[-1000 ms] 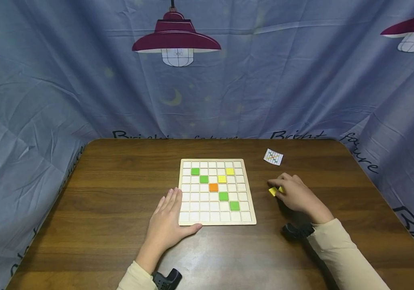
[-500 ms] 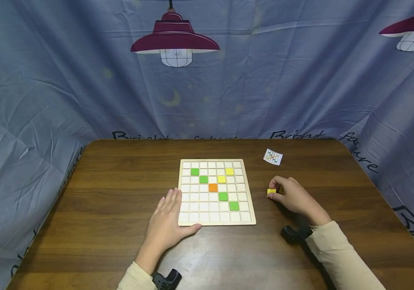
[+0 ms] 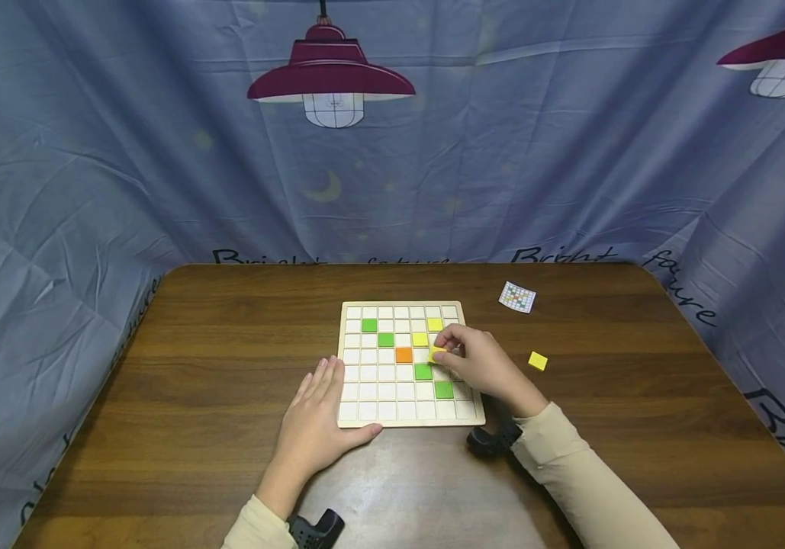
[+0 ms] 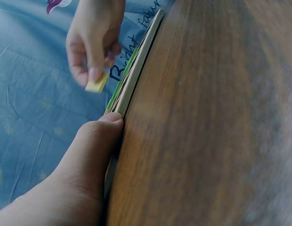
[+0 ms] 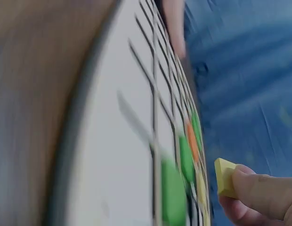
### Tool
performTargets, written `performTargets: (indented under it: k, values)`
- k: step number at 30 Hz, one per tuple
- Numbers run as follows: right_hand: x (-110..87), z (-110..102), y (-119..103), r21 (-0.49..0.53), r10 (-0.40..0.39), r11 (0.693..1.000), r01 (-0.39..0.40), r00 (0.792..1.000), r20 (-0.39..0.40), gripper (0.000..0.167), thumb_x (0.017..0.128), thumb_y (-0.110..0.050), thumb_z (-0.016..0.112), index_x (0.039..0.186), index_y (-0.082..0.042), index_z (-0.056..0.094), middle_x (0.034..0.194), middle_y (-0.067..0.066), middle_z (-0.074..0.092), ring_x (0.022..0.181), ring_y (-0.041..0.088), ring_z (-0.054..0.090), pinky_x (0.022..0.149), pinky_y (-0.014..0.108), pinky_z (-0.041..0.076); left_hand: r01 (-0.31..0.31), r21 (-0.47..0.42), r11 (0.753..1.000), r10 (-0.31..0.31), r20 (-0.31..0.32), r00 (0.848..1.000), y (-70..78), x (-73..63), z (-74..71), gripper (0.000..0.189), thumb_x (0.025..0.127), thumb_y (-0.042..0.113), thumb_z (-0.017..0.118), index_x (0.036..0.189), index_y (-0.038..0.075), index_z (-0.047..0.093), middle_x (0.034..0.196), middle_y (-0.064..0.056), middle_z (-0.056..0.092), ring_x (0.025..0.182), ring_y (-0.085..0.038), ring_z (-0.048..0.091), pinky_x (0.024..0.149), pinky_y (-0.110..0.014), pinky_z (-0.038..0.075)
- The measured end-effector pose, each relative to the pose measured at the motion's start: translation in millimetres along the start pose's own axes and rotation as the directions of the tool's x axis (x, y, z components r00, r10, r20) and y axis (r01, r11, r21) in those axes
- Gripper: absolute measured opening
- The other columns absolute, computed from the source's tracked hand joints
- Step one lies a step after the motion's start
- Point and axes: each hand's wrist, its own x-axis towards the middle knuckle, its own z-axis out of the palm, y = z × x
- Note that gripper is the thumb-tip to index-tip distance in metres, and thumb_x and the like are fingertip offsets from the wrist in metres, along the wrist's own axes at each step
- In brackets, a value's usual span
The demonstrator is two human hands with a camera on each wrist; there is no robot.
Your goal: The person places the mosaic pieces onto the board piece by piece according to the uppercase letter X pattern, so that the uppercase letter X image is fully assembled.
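Note:
A square wooden grid board (image 3: 369, 409) lies on the table, with green, yellow and orange tiles set among its white cells. My left hand (image 3: 318, 419) rests flat along its left edge, fingers straight, thumb at the near corner. Above the right half of the board, my right hand (image 3: 484, 366) pinches a yellow tile (image 5: 225, 178) between thumb and fingers. In the left wrist view that tile is held apart from the board. The orange tile (image 3: 403, 355) sits near the board's middle, and a green tile (image 3: 444, 390) lies nearer the front. My right hand hides some right-hand cells.
One loose yellow tile (image 3: 538, 361) lies on the table right of the board. Behind it is a small card (image 3: 518, 297) printed with a coloured grid. The brown wooden table (image 3: 227, 343) meets a blue curtain (image 3: 392, 168) at its back and sides.
My right hand picked up one of the two loose yellow tiles and carried it left over the board. The other yellow tile stays on the table. My left hand has not moved.

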Motion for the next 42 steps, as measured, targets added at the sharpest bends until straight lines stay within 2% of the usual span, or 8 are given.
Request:
performTargets:
  k: [6,11,19,26,31,36,42]
  values:
    - [9.1,32.3,-29.1,-0.026,-0.046,0.999,0.047,0.997,0.061,0.010,0.089,-0.025,0.075,0.093,-0.019,0.067,0.081,-0.008,0.064,0.065,0.010,0.052,0.065,0.025,0.045,-0.003,0.008,1.000,0.002,0.006,1.000,-1.0,-0.1,-0.4,0.120,0.075,0.085,0.055,0.156,0.003,0.025,0.163,-0.011,0.025,0.154,-0.024,0.021,0.126,-0.043,0.020]
    - [12.6,47.6,-38.8,-0.088,-0.070,0.993,0.076,0.995,0.067,0.010,0.088,-0.027,0.075,0.089,-0.023,0.067,0.077,-0.012,0.062,0.072,0.009,0.052,0.069,0.027,0.045,-0.009,0.013,1.000,0.009,-0.002,1.000,-1.0,0.0,-1.2,0.119,0.075,0.084,0.055,0.156,0.002,0.026,0.163,-0.012,0.027,0.153,-0.025,0.022,0.126,-0.043,0.021]
    - [12.9,57.6,-41.7,-0.160,-0.144,0.976,0.148,0.989,0.042,0.006,0.087,-0.021,0.077,0.090,-0.018,0.072,0.086,-0.009,0.061,0.082,0.009,0.054,0.076,0.028,0.049,-0.011,0.012,1.000,0.011,-0.015,1.000,0.4,0.4,-1.0,0.119,0.074,0.083,0.058,0.155,0.001,0.028,0.162,-0.012,0.029,0.153,-0.025,0.024,0.125,-0.043,0.022]
    - [12.6,60.5,-43.9,-0.221,-0.184,0.957,0.188,0.982,0.036,0.004,0.088,-0.022,0.076,0.089,-0.018,0.074,0.087,-0.008,0.063,0.084,0.010,0.056,0.078,0.030,0.050,-0.009,0.014,1.000,0.009,-0.015,1.000,0.1,0.3,-0.8,0.119,0.074,0.084,0.057,0.155,0.001,0.028,0.162,-0.013,0.029,0.153,-0.025,0.024,0.126,-0.043,0.022]
    - [6.5,54.3,-43.3,-0.242,-0.205,0.945,0.219,0.975,0.081,0.011,0.089,-0.022,0.075,0.097,-0.018,0.079,0.092,-0.008,0.065,0.087,0.011,0.054,0.076,0.029,0.048,-0.009,0.018,1.000,0.009,-0.011,1.000,-0.2,-0.4,-0.5,0.120,0.074,0.084,0.057,0.155,0.001,0.028,0.162,-0.013,0.029,0.153,-0.025,0.023,0.126,-0.042,0.021]
    - [-6.1,36.4,-33.6,-0.224,-0.219,0.945,0.236,0.971,0.099,0.016,0.091,-0.022,0.072,0.106,-0.019,0.077,0.091,-0.010,0.062,0.085,0.011,0.053,0.075,0.028,0.047,-0.006,0.016,1.000,0.006,-0.010,1.000,-0.3,-0.6,-0.3,0.120,0.074,0.084,0.057,0.155,0.001,0.027,0.162,-0.012,0.028,0.153,-0.025,0.023,0.126,-0.042,0.021]
    - [-27.5,-4.2,3.4,-0.250,-0.132,0.959,0.131,0.991,0.012,0.023,0.092,-0.019,0.071,0.114,-0.015,0.073,0.085,-0.007,0.058,0.076,0.011,0.051,0.067,0.027,0.043,-0.008,0.005,1.000,0.008,-0.016,1.000,-0.4,-0.4,-0.6,0.120,0.074,0.085,0.057,0.156,0.002,0.027,0.162,-0.012,0.028,0.153,-0.025,0.023,0.126,-0.042,0.021]
